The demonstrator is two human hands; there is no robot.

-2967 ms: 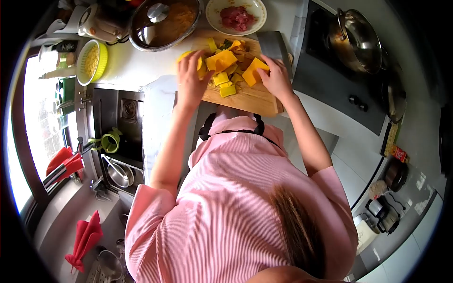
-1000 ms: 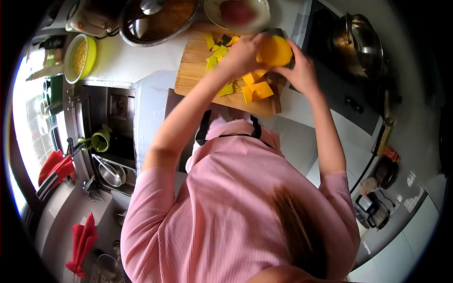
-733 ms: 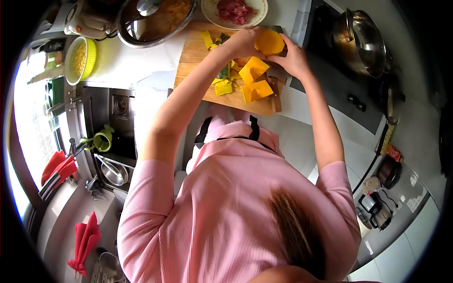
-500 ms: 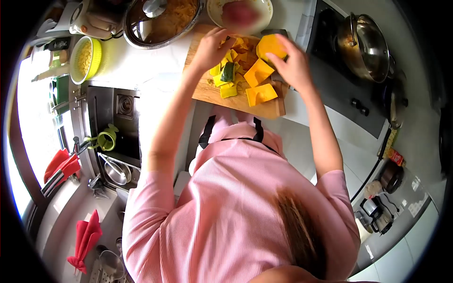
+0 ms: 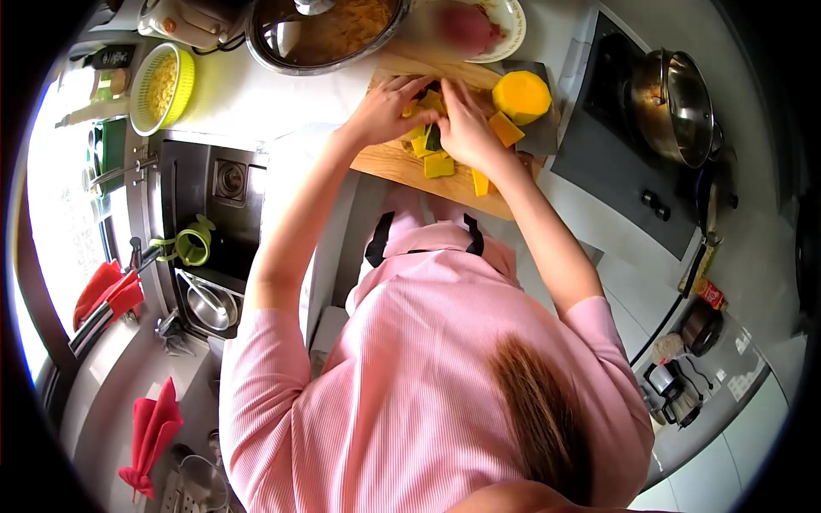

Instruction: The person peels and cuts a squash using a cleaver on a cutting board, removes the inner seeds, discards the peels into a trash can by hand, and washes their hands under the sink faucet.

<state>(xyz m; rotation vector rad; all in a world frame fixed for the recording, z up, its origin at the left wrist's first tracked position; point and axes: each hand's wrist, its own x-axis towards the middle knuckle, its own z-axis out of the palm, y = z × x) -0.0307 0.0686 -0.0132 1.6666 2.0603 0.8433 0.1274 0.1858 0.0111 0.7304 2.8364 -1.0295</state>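
My left hand [image 5: 385, 111] reaches over the left side of a pile of cut pumpkin pieces [image 5: 439, 165], fingers stretched and thumb out. From the other side my right hand [image 5: 469, 132] lies against the same pile, its fingers extended. The two hands cup the pieces, hiding much of the pile; no firm grip shows. Under them is a wooden cutting board [image 5: 389, 167]. Two larger pumpkin slabs show beside my right hand, one of them an orange slab [image 5: 506, 129]. A thick pumpkin chunk [image 5: 522, 97] stands at the board's right.
Behind the board are a lidded pan [image 5: 325, 64] and a bowl [image 5: 513, 34] with something reddish, partly blurred. A stove [image 5: 616, 179] with a steel pot [image 5: 676, 111] stands right. Left are a yellow-green basket [image 5: 182, 92] and a sink [image 5: 192, 162].
My right hand has left the thick pumpkin chunk and moved left to the pile. The chunk now stands alone at the right. My left hand stays at the pile; the view has shifted slightly.
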